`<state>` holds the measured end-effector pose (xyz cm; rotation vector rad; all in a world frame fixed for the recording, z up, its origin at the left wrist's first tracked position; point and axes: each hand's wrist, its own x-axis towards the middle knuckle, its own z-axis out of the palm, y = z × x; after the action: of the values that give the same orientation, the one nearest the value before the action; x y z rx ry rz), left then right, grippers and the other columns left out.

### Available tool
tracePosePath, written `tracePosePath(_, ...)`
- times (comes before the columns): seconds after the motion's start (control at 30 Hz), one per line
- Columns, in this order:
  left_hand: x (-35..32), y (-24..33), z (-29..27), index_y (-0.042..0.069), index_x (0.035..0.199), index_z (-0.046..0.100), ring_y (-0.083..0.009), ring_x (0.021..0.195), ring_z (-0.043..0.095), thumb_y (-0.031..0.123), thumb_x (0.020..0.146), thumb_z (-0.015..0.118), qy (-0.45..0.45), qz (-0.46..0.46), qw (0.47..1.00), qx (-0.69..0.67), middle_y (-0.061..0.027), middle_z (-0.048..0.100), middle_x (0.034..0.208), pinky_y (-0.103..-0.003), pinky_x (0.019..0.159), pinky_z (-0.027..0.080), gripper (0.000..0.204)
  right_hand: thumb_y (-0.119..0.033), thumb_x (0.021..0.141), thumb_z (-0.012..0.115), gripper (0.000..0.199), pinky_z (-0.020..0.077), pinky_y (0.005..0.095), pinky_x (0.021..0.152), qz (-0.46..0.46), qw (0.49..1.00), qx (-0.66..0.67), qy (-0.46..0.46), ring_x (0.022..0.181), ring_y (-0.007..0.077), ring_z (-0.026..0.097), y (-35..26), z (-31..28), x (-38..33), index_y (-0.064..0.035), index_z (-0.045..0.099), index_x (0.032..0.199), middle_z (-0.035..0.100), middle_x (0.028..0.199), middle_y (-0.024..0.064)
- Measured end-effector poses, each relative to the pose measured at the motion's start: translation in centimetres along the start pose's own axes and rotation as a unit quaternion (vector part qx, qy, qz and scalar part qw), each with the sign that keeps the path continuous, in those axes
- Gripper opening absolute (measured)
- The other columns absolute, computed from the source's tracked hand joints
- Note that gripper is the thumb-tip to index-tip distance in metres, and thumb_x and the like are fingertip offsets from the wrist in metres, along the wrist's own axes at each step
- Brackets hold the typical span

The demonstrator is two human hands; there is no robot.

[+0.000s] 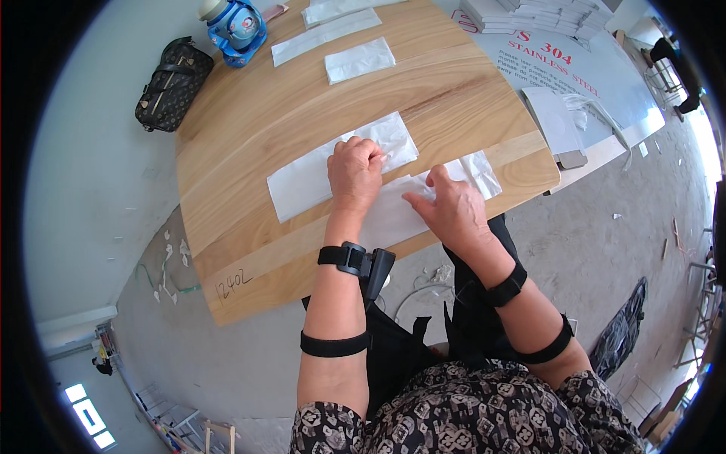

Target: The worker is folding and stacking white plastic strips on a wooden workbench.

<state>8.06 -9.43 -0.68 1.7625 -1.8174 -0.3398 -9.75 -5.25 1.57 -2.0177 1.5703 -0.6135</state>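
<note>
Two long, thin white folded sheets, plastic-looking, lie on the wooden table in front of me. My left hand (355, 172) is over the farther folded sheet (299, 181), its fingers curled and pressed together. Whether a layer of the sheet is pinched in them is hidden. Just to its right, my right hand (456, 208) is above the nearer folded sheet (389, 216), thumb and forefinger spread apart. The nearer sheet reaches the table's front edge, and its shiny, crinkled end shows beyond my right hand.
Farther back on the wooden table (249, 144) are a small folded white packet (361, 60) and longer white strips (327, 36). A dark patterned bag (174, 85) and a blue bottle (238, 34) stand at the far left. Beyond the right edge are a white box (554, 125) and stacked white boards (533, 17).
</note>
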Motion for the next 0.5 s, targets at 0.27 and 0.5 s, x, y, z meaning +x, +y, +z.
tracePosePath(0.27,0.0,0.2,-0.6,0.006,0.074,0.061,-0.0280,0.087,0.055,0.014,0.080,0.068,-0.007,-0.060,0.998,-0.032,-0.0058,0.062,0.084,-0.042,0.079,0.041,0.012,-0.026,0.077,0.069,0.031,0.0506,0.0455,0.064,0.068,0.988,0.115,0.074,0.072,0.0404,0.064,-1.2,-0.1,4.1,0.0034,0.060,0.080,0.064,0.071,0.0235)
tracePosePath(0.5,-0.3,-0.5,-0.4,0.001,0.078,0.061,-0.0205,0.073,0.054,0.008,0.082,0.065,0.022,-0.024,0.994,-0.100,-0.0078,0.060,0.076,-0.033,0.068,0.045,0.010,-0.017,0.074,0.064,0.025,0.0516,0.0472,0.074,0.141,0.986,0.084,0.015,0.082,0.0437,0.064,-3.0,1.7,7.9,0.0080,0.065,0.075,0.065,0.083,0.0298)
